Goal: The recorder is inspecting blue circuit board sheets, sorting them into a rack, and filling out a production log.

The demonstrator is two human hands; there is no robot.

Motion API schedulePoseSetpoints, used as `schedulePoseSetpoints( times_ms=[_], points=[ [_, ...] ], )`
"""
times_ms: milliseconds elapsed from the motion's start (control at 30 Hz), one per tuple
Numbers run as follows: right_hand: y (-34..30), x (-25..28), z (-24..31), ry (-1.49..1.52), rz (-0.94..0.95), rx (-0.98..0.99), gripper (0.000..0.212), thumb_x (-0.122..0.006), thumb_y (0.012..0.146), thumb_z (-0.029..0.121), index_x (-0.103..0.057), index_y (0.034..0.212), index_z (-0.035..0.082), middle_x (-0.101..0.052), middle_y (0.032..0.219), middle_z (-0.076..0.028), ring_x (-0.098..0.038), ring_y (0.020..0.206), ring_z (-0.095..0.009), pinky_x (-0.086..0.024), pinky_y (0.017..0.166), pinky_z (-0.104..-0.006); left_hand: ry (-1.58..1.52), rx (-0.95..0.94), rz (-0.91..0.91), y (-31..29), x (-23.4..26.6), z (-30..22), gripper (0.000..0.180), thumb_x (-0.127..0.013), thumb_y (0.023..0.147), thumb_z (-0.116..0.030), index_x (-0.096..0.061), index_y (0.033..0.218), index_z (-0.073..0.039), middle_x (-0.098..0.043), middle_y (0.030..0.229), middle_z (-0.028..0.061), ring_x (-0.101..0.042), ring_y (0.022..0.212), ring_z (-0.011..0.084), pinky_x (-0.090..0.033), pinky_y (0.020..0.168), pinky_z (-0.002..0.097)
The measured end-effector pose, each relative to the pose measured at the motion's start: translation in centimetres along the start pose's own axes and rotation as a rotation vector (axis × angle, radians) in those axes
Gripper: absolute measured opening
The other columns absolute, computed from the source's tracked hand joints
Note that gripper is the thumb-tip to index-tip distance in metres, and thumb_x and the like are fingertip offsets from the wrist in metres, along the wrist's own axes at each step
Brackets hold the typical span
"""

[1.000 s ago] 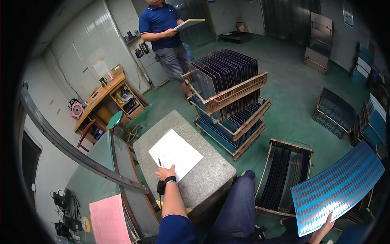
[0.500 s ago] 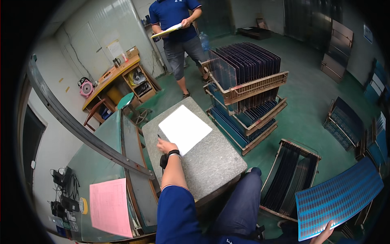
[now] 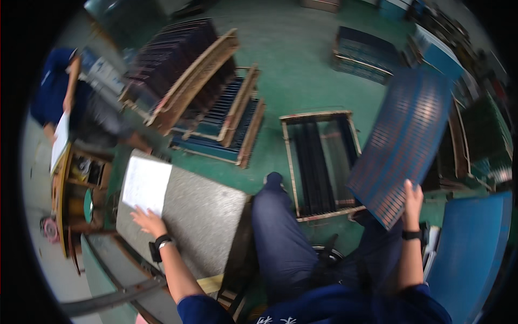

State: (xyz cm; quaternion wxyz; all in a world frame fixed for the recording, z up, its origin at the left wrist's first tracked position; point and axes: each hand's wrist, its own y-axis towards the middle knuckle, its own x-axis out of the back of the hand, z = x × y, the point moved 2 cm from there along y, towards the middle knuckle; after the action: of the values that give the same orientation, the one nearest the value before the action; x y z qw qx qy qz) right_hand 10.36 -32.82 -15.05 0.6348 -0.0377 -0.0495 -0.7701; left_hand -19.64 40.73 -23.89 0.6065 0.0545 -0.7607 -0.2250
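My right hand (image 3: 413, 204) grips the lower edge of a blue circuit board panel (image 3: 406, 143) with rows of copper-coloured marks. The panel is thin, slightly bowed and tilted up over the right side. At the left, my left hand (image 3: 149, 222) is spread open at the near edge of a white sheet of paper (image 3: 145, 183). This sheet lies on a grey speckled tabletop (image 3: 202, 202). Whether the fingertips press on the paper is not certain. Some blur softens the picture.
Below the panel, a metal-framed rack (image 3: 330, 162) with dark boards stands on the green floor. Stacked racks of boards (image 3: 210, 92) rise beyond the table. Another person (image 3: 89, 102) stands far left with papers. A blue board stack (image 3: 472, 254) is at the right.
My view has swung to the right. The panel has tipped more upright in my right hand. My left fingers have gone from a pinch on a small dark pen-like thing to spread apart.
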Motion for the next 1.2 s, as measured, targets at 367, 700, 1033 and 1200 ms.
schedulePoseSetpoints(
  times_ms=[367, 700, 1033, 1200],
  points=[
    [4.1, -4.6, -12.4, -0.467, 0.16, 0.097, 0.033, -0.057, 0.09, 0.017, -0.054, 0.114, -0.006, -0.065, 0.086, -0.022, -0.067, 0.082, -0.029, -0.051, 0.07, -0.0321, -0.676, -0.828, 0.446, -27.5, 14.8, -25.8, 0.037, -0.048, 0.086, -0.005, -0.054, 0.122, -0.008, -0.048, 0.13, 0.0162, -0.038, 0.128, 0.0321, -0.023, 0.107, 0.0498],
    [4.7, -3.5, -15.5, -0.478, 0.244, 0.035, 0.032, -0.055, 0.089, 0.015, -0.053, 0.117, -0.001, -0.063, 0.087, -0.025, -0.063, 0.085, -0.038, -0.05, 0.069, -0.0388, -0.325, -0.951, 0.504, -31.3, 12.4, -27.1, 0.025, -0.054, 0.082, -0.008, -0.065, 0.104, -0.016, -0.061, 0.113, -0.0016, -0.048, 0.118, 0.022, -0.021, 0.106, 0.05],
    [7.5, -5.4, -16.7, -0.61, 0.306, 0.072, 0.033, -0.054, 0.089, 0.016, -0.053, 0.116, -0.003, -0.062, 0.089, -0.026, -0.061, 0.087, -0.041, -0.049, 0.075, -0.0434, -0.323, -0.953, 0.495, -31.3, 12.2, -27.5, 0.022, -0.055, 0.082, -0.009, -0.065, 0.099, -0.018, -0.063, 0.105, -0.0039, -0.048, 0.117, 0.0201, -0.02, 0.107, 0.0503],
    [7.7, -8.3, -17.0, -0.698, 0.349, 0.014, 0.033, -0.053, 0.089, 0.016, -0.054, 0.118, 0.0, -0.063, 0.088, -0.026, -0.061, 0.084, -0.041, -0.049, 0.074, -0.0459, -0.319, -0.935, 0.514, -31.0, 12.1, -27.2, 0.024, -0.056, 0.079, -0.008, -0.066, 0.098, -0.018, -0.064, 0.103, -0.0032, -0.048, 0.116, 0.0209, -0.019, 0.107, 0.0511]
  ],
)
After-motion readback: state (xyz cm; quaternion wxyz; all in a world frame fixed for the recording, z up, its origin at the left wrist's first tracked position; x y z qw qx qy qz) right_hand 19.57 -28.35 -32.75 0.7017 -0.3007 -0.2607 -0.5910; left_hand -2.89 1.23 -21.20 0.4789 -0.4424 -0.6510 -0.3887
